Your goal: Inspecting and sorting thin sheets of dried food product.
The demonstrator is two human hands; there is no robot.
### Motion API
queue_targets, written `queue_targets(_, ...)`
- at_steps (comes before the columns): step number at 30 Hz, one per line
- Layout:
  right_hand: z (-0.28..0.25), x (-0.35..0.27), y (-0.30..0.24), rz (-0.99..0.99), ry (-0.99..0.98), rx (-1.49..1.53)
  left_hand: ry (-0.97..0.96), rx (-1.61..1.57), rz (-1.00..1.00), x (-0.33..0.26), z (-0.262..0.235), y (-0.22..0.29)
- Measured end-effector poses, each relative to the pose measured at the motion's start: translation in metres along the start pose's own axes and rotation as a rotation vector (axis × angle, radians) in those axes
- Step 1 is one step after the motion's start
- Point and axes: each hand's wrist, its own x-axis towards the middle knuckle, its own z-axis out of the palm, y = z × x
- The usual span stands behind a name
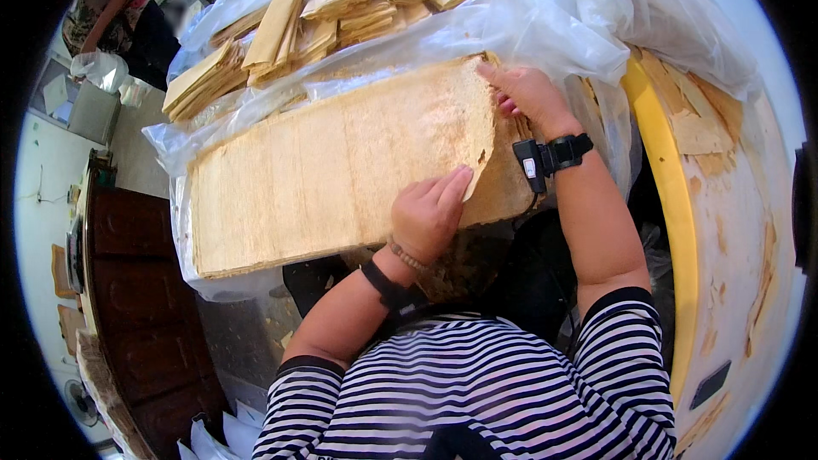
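Observation:
A wide rectangular stack of thin, pale tan sheets (315, 166) lies in front of me; I cannot tell the material. The top sheet's right edge is lifted and curls up, with ragged fibres and a small tear. My left hand (430, 213) pinches the near end of that edge between thumb and fingers. At the far right corner, my right hand (530, 94) grips the same edge, its lower fingers curled under. Below the lifted edge, more of the stack shows on the right.
Clear plastic film (545, 13) surrounds the stack. Beyond it sit piles of folded tan sheets (341, 4). To the right stands a white surface with a yellow edge (660, 204), bearing scraps and a phone-like dark object (711, 384). Another person (123, 17) is at far left, above a dark wooden cabinet (136, 264).

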Motion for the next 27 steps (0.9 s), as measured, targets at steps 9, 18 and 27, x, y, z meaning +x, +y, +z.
queue_targets(9, -0.012, 0.002, 0.028, -0.142, 0.304, 0.004, 0.010, -0.002, 0.013, 0.002, 0.002, 0.002)
queue_targets(18, 0.003, -0.087, -0.008, -0.268, 0.001, -0.509, -0.016, 0.085, 0.058, 0.000, 0.002, 0.000)
queue_targets(27, -0.020, -0.069, 0.036, -0.122, 0.178, 0.059, -0.046, 0.079, 0.059, -0.001, 0.004, 0.002)
